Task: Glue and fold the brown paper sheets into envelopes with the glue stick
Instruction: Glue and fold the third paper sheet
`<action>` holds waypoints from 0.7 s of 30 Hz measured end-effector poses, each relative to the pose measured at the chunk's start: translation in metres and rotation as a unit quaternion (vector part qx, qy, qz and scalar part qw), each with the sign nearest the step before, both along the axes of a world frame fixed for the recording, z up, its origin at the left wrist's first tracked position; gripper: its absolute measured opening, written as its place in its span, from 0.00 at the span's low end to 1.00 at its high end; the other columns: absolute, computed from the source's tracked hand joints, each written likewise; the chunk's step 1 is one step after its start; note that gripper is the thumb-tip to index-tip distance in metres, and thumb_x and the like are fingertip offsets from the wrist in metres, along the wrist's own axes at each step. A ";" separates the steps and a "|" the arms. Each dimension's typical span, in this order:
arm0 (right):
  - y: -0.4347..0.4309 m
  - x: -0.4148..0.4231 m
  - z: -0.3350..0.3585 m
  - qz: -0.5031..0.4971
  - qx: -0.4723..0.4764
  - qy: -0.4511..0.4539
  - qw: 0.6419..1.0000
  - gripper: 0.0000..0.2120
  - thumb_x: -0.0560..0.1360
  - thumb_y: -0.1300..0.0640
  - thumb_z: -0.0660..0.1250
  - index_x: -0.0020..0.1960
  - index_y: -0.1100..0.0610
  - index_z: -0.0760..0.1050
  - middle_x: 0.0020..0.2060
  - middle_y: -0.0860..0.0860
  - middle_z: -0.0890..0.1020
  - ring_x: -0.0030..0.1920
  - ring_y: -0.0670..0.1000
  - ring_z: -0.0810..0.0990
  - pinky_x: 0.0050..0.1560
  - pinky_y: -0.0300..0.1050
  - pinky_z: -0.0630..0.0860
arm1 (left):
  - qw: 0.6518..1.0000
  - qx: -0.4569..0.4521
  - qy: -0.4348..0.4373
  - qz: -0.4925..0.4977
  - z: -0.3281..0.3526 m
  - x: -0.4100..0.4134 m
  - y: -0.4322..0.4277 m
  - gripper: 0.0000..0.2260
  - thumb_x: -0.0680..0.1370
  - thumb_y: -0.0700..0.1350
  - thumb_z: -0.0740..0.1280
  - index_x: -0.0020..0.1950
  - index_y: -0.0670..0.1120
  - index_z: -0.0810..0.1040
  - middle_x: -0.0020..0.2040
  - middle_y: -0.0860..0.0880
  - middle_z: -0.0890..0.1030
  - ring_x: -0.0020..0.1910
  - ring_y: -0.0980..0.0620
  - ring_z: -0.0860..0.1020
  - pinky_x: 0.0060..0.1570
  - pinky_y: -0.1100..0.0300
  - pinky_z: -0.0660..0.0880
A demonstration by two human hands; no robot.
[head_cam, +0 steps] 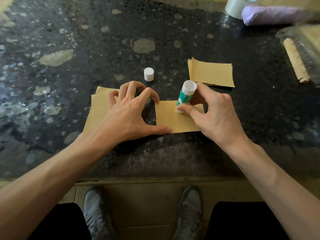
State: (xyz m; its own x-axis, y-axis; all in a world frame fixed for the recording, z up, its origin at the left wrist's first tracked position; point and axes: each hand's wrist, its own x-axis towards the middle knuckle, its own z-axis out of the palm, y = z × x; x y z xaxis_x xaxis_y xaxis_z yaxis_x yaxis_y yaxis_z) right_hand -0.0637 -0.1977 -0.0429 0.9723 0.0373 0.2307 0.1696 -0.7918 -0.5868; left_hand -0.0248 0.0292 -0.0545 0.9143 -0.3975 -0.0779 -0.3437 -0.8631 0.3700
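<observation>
Head view: dark speckled stone table (pixel 103 40). The left hand (pixel 128 111) is spread, its thumb and index fingertip pressing the left edge of a brown paper sheet (pixel 173 122). The right hand (pixel 213 115) pinches the glue stick (pixel 185 96), which is tilted with its lower end on that sheet. The white cap (pixel 149 74) stands just beyond the left hand. More sheets (pixel 97 110) lie under the left hand, and a folded stack (pixel 211 73) lies beyond the right hand

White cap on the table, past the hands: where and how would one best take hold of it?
Probably from above, pinching the white cap by its round side wall between thumb and finger. It stands upright alone on the table, nothing touching it, so its sides are free. The left hand is nearer; the right hand grips the glue stick.
</observation>
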 end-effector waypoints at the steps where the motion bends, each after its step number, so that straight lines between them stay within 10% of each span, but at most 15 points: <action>1: 0.000 0.001 0.000 0.000 0.002 0.002 1.000 0.20 0.76 0.46 0.76 0.62 0.55 0.78 0.54 0.45 0.84 0.52 0.41 0.80 0.51 0.27 0.73 | 1.000 0.000 0.001 0.000 0.000 0.000 0.000 0.37 0.60 0.82 0.67 0.64 0.66 0.68 0.70 0.56 0.62 0.76 0.50 0.56 0.72 0.44 0.55; 14: 0.001 0.010 0.001 0.000 0.007 -0.006 1.000 0.18 0.76 0.48 0.76 0.61 0.55 0.79 0.54 0.46 0.85 0.54 0.44 0.83 0.54 0.36 0.77 | 1.000 -0.003 0.001 0.000 0.000 -0.001 -0.001 0.37 0.60 0.81 0.67 0.64 0.66 0.68 0.69 0.56 0.62 0.75 0.51 0.56 0.70 0.46 0.55; 21: 0.002 0.015 -0.002 -0.005 0.004 -0.009 1.000 0.18 0.76 0.48 0.76 0.62 0.54 0.78 0.54 0.43 0.83 0.52 0.39 0.78 0.51 0.22 0.70 | 1.000 -0.007 -0.008 0.002 0.000 -0.001 0.000 0.37 0.60 0.81 0.67 0.63 0.65 0.68 0.68 0.56 0.63 0.75 0.51 0.57 0.70 0.47 0.55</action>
